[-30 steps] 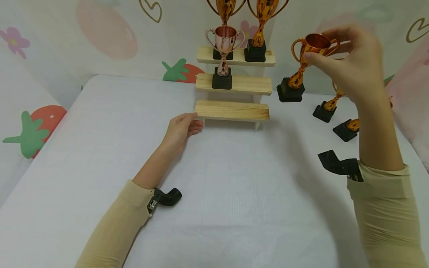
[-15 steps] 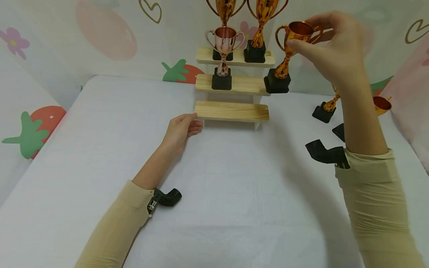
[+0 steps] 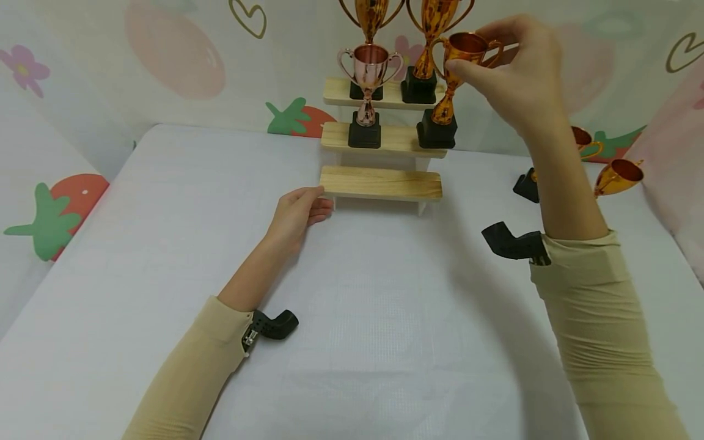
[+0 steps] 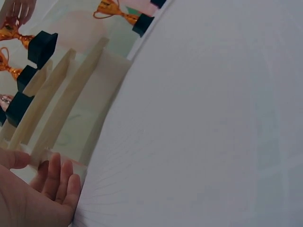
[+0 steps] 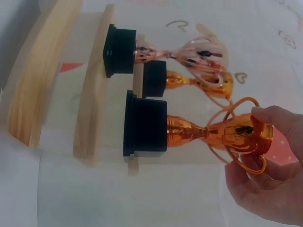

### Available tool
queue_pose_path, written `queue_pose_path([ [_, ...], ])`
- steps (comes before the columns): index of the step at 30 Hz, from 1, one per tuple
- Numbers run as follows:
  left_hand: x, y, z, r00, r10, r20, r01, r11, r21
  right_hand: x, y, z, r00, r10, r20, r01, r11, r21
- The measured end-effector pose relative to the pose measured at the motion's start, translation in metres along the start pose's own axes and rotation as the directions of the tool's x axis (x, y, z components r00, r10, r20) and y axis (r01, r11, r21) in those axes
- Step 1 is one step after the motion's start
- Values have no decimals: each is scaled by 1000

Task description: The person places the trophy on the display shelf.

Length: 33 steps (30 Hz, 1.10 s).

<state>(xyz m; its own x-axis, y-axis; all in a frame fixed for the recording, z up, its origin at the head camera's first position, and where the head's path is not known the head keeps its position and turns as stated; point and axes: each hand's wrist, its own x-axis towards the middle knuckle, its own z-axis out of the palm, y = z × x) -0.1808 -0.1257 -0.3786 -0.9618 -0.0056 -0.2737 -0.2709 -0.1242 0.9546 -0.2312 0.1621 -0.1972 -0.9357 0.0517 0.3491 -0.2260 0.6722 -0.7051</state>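
3 trophies on shelf; right hand grips orange trophy.

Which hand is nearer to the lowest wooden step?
Left. The left hand touches the left end of the lowest step; the right hand is above, holding an orange trophy.

Bright even light, soft shadows, perhaps edge-warped

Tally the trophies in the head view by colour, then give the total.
Orange-gold trophies: 5 (two on the top step, one in the right hand, two on the table)
Pink trophy: 1
Total: 6
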Motion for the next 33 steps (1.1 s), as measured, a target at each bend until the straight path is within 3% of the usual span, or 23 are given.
queue_pose_path([
  [33,0,-1,-1,1000,2,-9,-2,1000,1,12,4,38,999,1,33,-2,999,35],
])
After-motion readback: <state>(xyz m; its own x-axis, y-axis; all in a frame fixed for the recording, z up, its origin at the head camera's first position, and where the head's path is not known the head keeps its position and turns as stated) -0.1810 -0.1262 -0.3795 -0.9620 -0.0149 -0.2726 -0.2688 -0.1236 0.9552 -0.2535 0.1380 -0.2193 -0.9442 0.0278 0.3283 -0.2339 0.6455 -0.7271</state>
